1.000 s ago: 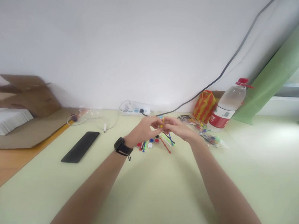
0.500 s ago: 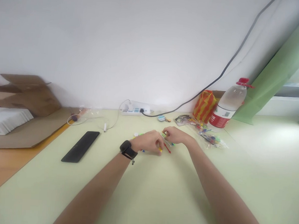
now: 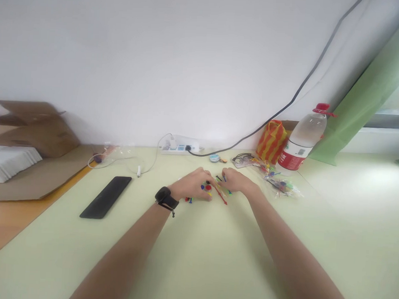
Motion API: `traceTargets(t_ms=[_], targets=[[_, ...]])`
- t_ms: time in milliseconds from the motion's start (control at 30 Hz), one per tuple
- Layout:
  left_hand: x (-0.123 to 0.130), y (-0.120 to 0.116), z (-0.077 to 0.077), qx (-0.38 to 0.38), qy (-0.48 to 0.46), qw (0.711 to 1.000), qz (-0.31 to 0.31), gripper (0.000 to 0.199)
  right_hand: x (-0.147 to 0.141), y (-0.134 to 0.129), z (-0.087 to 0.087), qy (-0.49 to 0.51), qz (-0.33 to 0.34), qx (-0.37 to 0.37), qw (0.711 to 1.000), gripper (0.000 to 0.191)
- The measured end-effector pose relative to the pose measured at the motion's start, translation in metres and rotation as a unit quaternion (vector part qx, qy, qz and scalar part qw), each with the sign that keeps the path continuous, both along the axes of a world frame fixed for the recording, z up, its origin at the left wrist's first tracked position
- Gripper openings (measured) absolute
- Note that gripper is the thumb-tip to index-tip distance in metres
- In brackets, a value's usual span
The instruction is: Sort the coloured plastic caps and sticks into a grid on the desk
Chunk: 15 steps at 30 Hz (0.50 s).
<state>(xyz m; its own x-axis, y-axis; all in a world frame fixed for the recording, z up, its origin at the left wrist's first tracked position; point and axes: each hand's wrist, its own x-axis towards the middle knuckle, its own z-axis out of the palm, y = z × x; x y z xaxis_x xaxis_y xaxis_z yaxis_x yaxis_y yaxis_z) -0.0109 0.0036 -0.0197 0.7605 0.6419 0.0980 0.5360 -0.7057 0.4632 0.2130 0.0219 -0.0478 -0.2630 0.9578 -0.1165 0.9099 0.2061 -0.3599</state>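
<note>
My left hand (image 3: 196, 185), with a black watch (image 3: 167, 198) on its wrist, has thumb and fingers apart over small colourful pieces. A red round piece (image 3: 208, 187) and a blue one (image 3: 202, 186) show between them. My right hand (image 3: 232, 179) is closed in a pinch beside this group, on something I cannot make out. A thin red stick-like piece (image 3: 221, 195) lies on the table between my hands. More small pieces (image 3: 188, 200) lie just below my left hand, which hides part of the group.
A black phone-like slab (image 3: 106, 197) lies left. Behind are a power strip (image 3: 180, 147) and a cable (image 3: 247, 136). To the right stand a large bottle (image 3: 301, 140), a striped bag (image 3: 272, 142) and plastic packets (image 3: 281, 185). An open cardboard box (image 3: 41, 128) is far left.
My left hand has shifted slightly left and its fingers have spread, uncovering red and blue pieces. The yellow piece at its fingertips now shows by the thumb. My right hand has barely moved.
</note>
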Motion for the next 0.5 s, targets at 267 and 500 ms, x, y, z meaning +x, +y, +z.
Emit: traceTargets(t_ms=[267,500], targets=[[0.009,-0.005,0.004,0.007,-0.020,1.000,-0.016,0.025,-0.001,0.000,0.000,0.031,0.031,-0.024,0.999,0.021],[0.031,-0.020,-0.004,0.040,0.013,0.998,-0.051,0.020,0.003,-0.002,0.006,0.045,0.046,-0.045,0.997,0.022]])
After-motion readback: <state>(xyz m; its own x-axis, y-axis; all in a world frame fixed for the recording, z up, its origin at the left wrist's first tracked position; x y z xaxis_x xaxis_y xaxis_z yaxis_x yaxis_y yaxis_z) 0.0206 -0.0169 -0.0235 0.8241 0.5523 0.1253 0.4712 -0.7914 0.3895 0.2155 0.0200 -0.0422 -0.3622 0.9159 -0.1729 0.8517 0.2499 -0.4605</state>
